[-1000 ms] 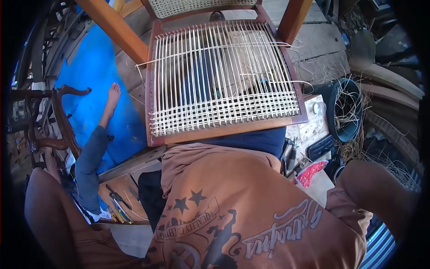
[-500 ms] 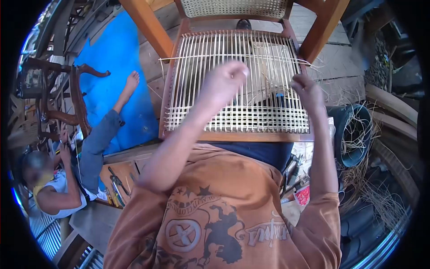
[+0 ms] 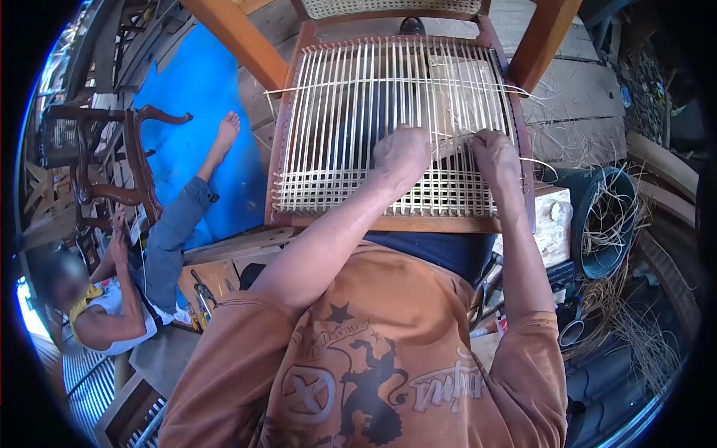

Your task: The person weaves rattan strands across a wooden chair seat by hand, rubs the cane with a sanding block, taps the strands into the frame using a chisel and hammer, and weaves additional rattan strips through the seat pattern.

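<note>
A wooden chair seat frame [image 3: 396, 223] lies before me, strung with pale cane strands running front to back and woven into a grid along the near side. My left hand [image 3: 404, 158] is closed over the middle of the seat. Close by on its right, my right hand [image 3: 496, 158] is closed with its fingers pinched together. A thin cane strand [image 3: 452, 137] appears to run between the two hands, though the fingers hide its ends. At the right rail, a loose cane end [image 3: 539, 164] curls outward. Another strand [image 3: 328, 86] crosses the far part of the seat.
A dark bucket [image 3: 597, 257] holding cane scraps stands at the right, with more cane scraps [image 3: 624, 313] beside it. Left, another person [image 3: 119, 306] sits near a dark carved chair [image 3: 134, 160] and a blue sheet [image 3: 190, 97]. Hand tools [image 3: 202, 295] lie nearby.
My left hand has come down and right toward the near part of the seat. My right hand has moved slightly left, away from the right rail, where a curled cane end now shows.
</note>
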The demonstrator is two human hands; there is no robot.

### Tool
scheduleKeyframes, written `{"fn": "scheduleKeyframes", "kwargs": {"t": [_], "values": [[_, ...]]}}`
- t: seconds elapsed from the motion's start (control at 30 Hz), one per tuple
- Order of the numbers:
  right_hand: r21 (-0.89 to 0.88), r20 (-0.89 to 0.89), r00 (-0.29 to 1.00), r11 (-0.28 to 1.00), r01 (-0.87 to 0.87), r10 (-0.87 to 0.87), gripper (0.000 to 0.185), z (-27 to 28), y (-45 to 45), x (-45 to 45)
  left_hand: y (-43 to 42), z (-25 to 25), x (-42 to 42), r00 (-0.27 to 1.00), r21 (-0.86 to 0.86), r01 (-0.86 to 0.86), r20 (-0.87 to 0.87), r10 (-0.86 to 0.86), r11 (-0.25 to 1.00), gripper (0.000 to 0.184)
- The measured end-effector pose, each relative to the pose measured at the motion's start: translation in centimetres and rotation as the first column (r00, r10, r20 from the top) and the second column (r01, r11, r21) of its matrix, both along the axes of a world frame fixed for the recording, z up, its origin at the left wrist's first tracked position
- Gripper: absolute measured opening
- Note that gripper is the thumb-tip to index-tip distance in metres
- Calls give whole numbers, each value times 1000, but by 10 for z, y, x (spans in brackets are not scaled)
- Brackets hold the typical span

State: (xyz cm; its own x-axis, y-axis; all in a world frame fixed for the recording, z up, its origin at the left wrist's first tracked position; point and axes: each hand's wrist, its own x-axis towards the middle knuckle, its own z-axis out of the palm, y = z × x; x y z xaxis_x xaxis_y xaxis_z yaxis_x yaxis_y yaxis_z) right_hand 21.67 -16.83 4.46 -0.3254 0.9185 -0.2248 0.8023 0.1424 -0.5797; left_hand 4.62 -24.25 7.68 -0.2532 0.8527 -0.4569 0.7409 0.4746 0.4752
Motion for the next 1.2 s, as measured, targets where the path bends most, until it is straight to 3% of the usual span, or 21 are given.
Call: {"fn": "scheduleKeyframes", "kwargs": {"t": [0.07,0.17,0.3,0.37,0.43,0.5,0.57,0.63,0.67,0.73,0.8,0.83,0.93,0.97,1.0,1.03,1.07,1.1,1.13,1.17,1.2], "values": [[-176,-27,996,982,76,-81,23,9,4,-3,3,-16,1,978,-113,118,-159,-135,987,20],[-70,49,999,997,-17,20,24,5,3,-5,9,-9,4,990,-154,-134,14,138,979,18],[-25,110,994,1000,-12,15,24,-2,2,-8,16,-1,-1,948,-284,-258,109,298,923,16],[-21,259,966,1000,23,-17,23,1,-4,-15,15,-5,-6,931,-256,-269,176,318,929,12],[21,44,998,999,43,-44,26,-4,-3,-10,12,-5,-7,896,-249,-303,253,364,920,13],[-163,121,993,986,13,7,23,-1,9,-8,14,-1,-2,934,-260,-281,146,326,924,10],[-139,108,994,990,10,5,22,-2,9,-7,14,7,3,960,-275,-226,102,262,935,10],[-111,102,994,993,49,-37,22,-3,5,-9,6,-9,11,975,59,-218,-36,221,974,14],[-39,86,993,996,83,-80,22,-6,-1,-12,5,-18,12,985,69,-159,-61,163,985,15],[-69,129,985,990,120,-111,24,-1,-6,-17,8,-26,10,993,81,-32,-110,41,996,16],[-79,138,984,989,127,-115,27,1,-5,-14,15,-26,1,999,69,-25,-31,27,997,13],[-74,117,987,990,120,-111,27,0,-7,-11,19,-16,-3,995,13,-40,89,39,999,13],[8,72,996,999,45,-45,28,2,-8,-8,28,-13,-11,996,-100,83,-5,-84,992,12],[-89,-132,980,987,137,-148,29,5,-5,2,26,-11,-13,990,-159,128,-36,-135,979,13],[-205,-313,913,957,205,-262,31,13,3,18,13,-8,-31,973,-85,158,-159,-170,984,14],[-277,-432,845,938,209,-316,32,25,10,19,-5,-1,-64,941,-7,187,-285,-182,982,15],[-349,-535,758,915,203,-373,34,38,17,20,-21,6,-106,917,-138,175,-338,-212,975,14],[-360,-608,703,917,170,-369,35,49,22,11,-45,-7,-150,856,-73,279,-433,-283,957,15],[-85,-568,822,996,-9,-40,35,37,26,-6,-53,13,-157,889,77,245,-416,-192,966,16],[-4,-572,814,992,-126,101,38,26,11,-45,-63,39,-150,922,217,203,-371,-112,955,16],[-4,-520,797,932,-361,307,44,13,3,-80,-65,57,-142,947,317,180,-311,-77,931,16]]}}
